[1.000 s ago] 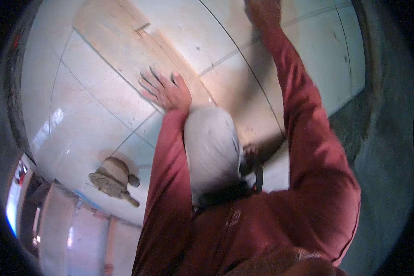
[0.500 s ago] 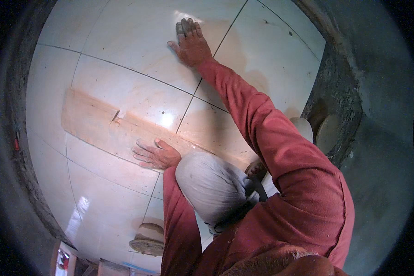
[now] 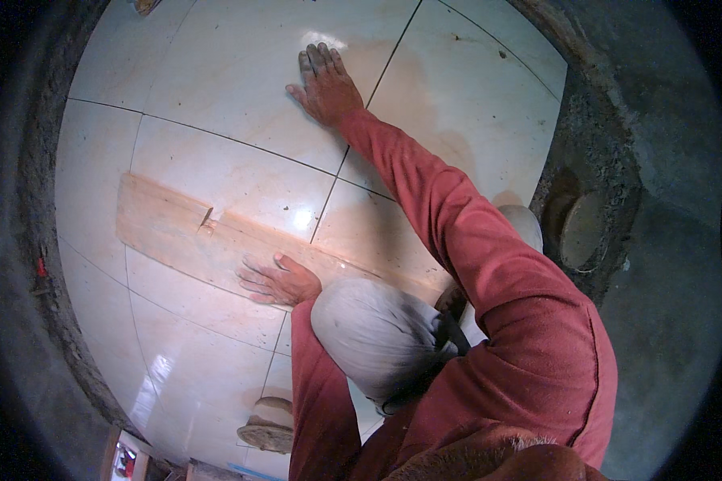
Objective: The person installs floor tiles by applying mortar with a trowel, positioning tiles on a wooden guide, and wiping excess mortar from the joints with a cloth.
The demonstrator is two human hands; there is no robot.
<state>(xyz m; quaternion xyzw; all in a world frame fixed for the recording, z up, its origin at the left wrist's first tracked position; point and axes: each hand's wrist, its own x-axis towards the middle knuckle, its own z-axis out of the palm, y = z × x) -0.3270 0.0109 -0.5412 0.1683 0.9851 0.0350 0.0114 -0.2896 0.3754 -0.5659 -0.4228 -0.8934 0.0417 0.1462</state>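
My right hand (image 3: 326, 84) lies palm down on a large glossy cream floor tile (image 3: 225, 56), fingers stretched out and a little dusty, just left of a dark joint. My right arm reaches far forward in a red sleeve. Closer in, my left hand (image 3: 285, 280) rests with fingers spread on a long, flat wooden board (image 3: 164, 212), beside my bent knee in grey trousers. A small notch or break shows in the board's far edge. The board lies across several tiles, and its right end goes out of sight behind my leg. Neither hand grips anything.
Rough, bare ground (image 3: 557, 172) and a grey wall (image 3: 674, 208) border the tiles on the right. A round disc-like thing (image 3: 582, 232) stands there. Another round object (image 3: 266, 437) sits near my left sleeve. A red-handled thing (image 3: 42, 268) is by the left edge. Crumbs dot the tiles.
The view has shifted slightly, so the board and tile joints sit a bit lower and further right at the left side. Both hands stay flat in about the same places.
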